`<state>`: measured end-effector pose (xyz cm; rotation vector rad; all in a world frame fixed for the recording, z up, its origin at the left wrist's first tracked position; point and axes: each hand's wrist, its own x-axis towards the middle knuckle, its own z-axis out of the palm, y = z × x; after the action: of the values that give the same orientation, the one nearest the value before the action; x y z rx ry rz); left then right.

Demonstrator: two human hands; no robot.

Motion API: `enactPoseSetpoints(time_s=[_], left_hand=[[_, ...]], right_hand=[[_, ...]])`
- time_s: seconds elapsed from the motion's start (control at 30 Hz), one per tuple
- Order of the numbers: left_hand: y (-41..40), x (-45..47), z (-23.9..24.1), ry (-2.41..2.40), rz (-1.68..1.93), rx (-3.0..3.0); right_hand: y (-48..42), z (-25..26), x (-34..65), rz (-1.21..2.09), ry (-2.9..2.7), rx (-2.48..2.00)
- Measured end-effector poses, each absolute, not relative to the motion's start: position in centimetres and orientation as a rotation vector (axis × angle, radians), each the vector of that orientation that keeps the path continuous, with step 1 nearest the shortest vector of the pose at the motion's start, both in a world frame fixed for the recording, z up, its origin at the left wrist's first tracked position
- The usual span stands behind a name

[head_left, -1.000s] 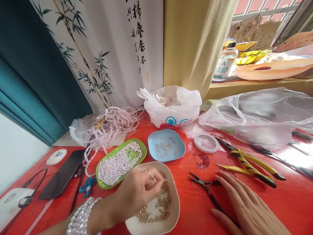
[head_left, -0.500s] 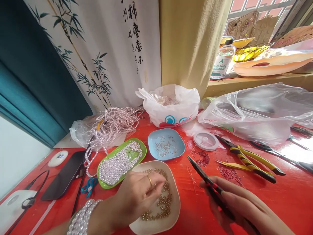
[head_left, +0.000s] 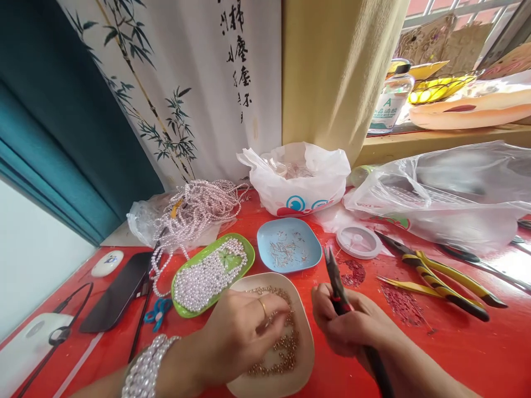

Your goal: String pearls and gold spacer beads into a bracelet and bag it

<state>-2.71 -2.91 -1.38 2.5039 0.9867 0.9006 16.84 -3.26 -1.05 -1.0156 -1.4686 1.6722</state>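
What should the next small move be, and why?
Perhaps swing the pliers toward the left hand: the right hand holds them clear of it, while the left is pinched over the cream tray of gold beads. Whether it holds anything is hidden.

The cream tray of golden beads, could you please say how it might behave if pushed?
Being broad and low, the cream tray would probably slide rather than tip. Its golden beads, small, round and loose, would likely roll about.
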Motion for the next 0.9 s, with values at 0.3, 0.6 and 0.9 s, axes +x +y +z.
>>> enactPoseSetpoints(time_s=[0.3, 0.6, 0.9], left_hand=[[-3.2, -2.4, -1.2, 0.918, 0.924, 2.542], [-3.4, -2.5, -1.3, 0.92, 0.93, 2.541], [-3.3, -2.5, -1.1, 0.908, 0.953, 2.53]], right_hand=[[-4.5, -0.8, 15.7, 0.843, -1.854, -1.053], [-4.3, -2.1, 15.6, 0.744, -1.999, -1.103], [-4.2, -0.7, 15.5, 1.156, -1.742, -1.237]])
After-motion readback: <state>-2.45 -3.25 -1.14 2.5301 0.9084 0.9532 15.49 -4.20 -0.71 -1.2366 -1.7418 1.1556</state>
